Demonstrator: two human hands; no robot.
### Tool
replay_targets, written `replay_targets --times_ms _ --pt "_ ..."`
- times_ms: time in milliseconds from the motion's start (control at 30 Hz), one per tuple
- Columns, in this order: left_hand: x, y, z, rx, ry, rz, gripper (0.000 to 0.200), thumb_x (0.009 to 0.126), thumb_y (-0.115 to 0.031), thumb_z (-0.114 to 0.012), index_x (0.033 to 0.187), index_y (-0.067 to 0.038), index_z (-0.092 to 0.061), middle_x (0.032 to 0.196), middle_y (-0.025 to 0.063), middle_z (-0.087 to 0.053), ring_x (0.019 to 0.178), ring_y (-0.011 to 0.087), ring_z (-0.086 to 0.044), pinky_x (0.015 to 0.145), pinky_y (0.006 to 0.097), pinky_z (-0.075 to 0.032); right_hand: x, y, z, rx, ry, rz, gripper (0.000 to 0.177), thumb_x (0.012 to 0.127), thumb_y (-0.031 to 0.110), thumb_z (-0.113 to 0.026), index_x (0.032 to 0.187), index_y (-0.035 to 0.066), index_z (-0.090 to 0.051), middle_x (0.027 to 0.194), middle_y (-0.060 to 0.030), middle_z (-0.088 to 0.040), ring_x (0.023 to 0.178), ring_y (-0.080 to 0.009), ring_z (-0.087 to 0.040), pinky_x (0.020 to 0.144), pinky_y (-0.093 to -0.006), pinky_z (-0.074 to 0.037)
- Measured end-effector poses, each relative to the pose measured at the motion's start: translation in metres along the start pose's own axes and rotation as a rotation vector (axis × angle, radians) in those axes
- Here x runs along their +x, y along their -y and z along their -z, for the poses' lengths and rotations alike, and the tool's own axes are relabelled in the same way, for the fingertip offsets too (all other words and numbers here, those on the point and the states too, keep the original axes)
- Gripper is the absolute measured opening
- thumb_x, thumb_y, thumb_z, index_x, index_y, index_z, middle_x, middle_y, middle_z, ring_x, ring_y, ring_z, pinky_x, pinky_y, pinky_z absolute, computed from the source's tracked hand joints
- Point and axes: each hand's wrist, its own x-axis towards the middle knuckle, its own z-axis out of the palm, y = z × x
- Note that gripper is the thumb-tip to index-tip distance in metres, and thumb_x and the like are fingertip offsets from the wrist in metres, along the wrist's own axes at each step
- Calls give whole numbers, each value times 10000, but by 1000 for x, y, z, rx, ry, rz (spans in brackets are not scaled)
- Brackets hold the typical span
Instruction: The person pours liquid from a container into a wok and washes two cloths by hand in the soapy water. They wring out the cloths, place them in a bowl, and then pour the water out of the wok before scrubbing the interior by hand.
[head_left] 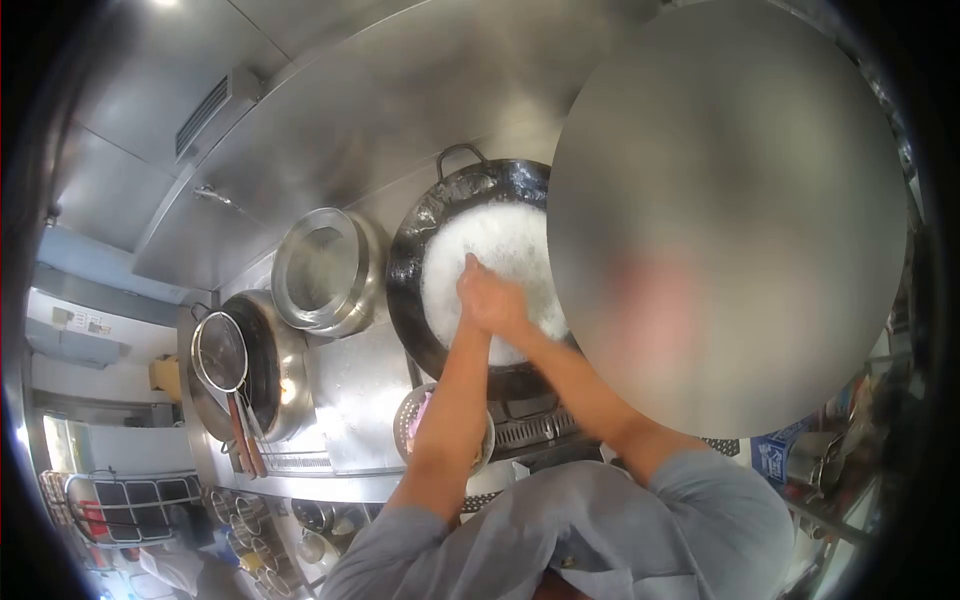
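Both my hands are together over a large black wok [405,270] full of white foamy liquid [500,235]. My left hand [475,290] and my right hand [502,305] overlap, with the fingers closed; whatever they hold, if anything, is too small to make out. Beneath my left forearm is a perforated metal bowl [405,425] with something pinkish purple in it, partly hidden by the arm.
Left of the wok stands a round steel pot [365,290]. Farther left, a strainer [219,350] with wooden handles lies across another large pot [290,370]. A grey blur covers the right side. A wire basket [130,505] is at the lower left.
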Motion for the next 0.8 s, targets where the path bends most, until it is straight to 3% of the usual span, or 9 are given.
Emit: replay_targets --times_ms 100,167,233,333,433,567,600,700,800 --pt "-21 0 -97 -13 -381 12 417 983 -466 -348 1137 -128 -540 961 40 -595 906 164 -566 809 353 -471 14 -4 45 196 -154 -114 417 950 338 -392 805 39 -644 723 -181 -647 684 -351 -634 633 -446 -508" --pt "-8 -1 -73 -244 480 -139 442 974 -477 -367 1173 -118 -530 1030 51 -595 944 193 -564 852 370 -458 12 5 71 279 -270 -92 379 920 328 -431 843 23 -643 698 -181 -640 643 -342 -628 611 -454 -508" --pt "1 -4 -63 -200 539 -112 457 968 -464 -395 1213 -98 -516 1073 62 -599 962 213 -571 870 382 -456 -6 37 69 329 -259 5 309 857 269 -508 926 0 -643 678 -172 -630 602 -309 -621 585 -466 -511" --pt "-45 -20 -140 260 -614 222 473 965 -411 -451 1275 -55 -487 1100 80 -612 963 231 -595 860 393 -469 17 -10 60 325 -68 -287 388 898 358 -484 924 5 -642 684 -173 -642 683 -294 -652 624 -447 -506" --pt "-50 -15 -102 420 -268 37 446 954 -354 -507 1225 0 -521 1085 106 -619 949 225 -607 828 363 -481 28 -56 70 641 234 -338 436 893 424 -523 870 9 -657 693 -163 -648 710 -261 -654 622 -429 -490" --pt "-51 -35 -68 456 -458 77 335 942 -240 -511 1138 28 -557 1045 125 -618 943 228 -604 788 359 -495 10 -97 69 868 645 -281 476 848 465 -592 840 -6 -661 752 -161 -654 747 -268 -637 694 -418 -479" --pt "-44 -31 -57 623 -569 153 309 926 -238 -513 1090 18 -568 999 126 -617 901 235 -614 754 370 -506 9 -97 60 885 545 -251 347 874 333 -595 870 -10 -650 739 -120 -618 692 -228 -575 682 -393 -466" --pt "-32 -23 -85 651 -711 146 316 912 -289 -517 1046 -10 -587 976 128 -611 891 238 -612 717 371 -508 2 -57 19 759 53 -366 352 875 345 -549 832 13 -657 811 -202 -654 780 -321 -642 704 -417 -491" --pt "-10 -16 -51 510 -625 184 336 923 -326 -497 1074 -38 -579 993 118 -611 910 233 -603 726 361 -502 -9 14 35 423 -112 -233 348 884 325 -500 828 22 -662 789 -202 -654 754 -353 -636 714 -456 -495"
